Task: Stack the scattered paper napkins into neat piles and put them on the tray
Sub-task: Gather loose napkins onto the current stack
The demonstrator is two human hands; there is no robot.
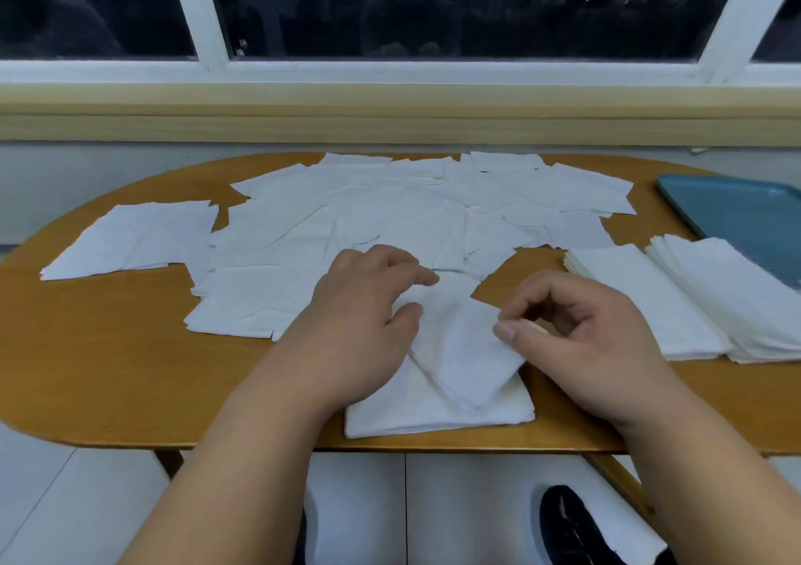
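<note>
Left hand [364, 304] rests open on the pile [433, 419], steadying its skewed top napkin [459, 347] while right hand [576, 330] pinches the edge, likely to square it.

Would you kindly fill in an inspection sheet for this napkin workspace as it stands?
Surface: oval wooden table, bare wood along its near edge.
Job's things: scattered napkins across the middle; front pile with a skewed top napkin; two neat piles at right, beside the blue tray, not on it.
Clutter: nothing seen.
Hands: left hand rests on the top napkin; right hand pinches its corner.
Cables: nothing seen.
Surroundings: dark window behind; tiled floor and a black shoe below.
</note>
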